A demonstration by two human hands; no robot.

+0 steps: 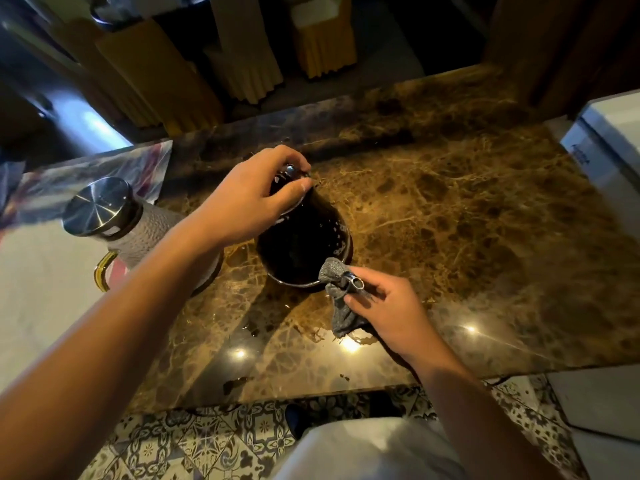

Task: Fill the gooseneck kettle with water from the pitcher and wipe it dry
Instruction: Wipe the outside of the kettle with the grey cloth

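— While the left hand [256,199] clamps down on the lid of the glossy black gooseneck kettle [304,244], what is the right hand [388,310] doing?

— Its fingers [360,299] are pinched around a small grey knitted cloth [337,292], wrapped about the metal tip of the spout [356,282] at the kettle's near side. The kettle stands on the brown marble tabletop [467,220], near its middle, just right of the hammered glass pitcher with the steel lid [100,206], which sits closed and upright.

— So the filling looks done?

— I judge so; the pitcher is set down, and this is the drying step. Droplets show on the kettle's right flank, and there are wet patches on the tabletop in front of it.

— How should the wipe go, then?

— Keep the left fingers clenched on the lid so the body cannot twist or tip. Draw the cloth along the spout towards its mouth, not back towards the body, so water is carried off. Then open the cloth flatter and work down the flank where the beads sit, turning to a dry face as it dampens.

— Anything to watch?

— Pulling hard on the spout could tilt a full kettle and spill more. The puddles below would re-wet the base, so lift and wipe there last.
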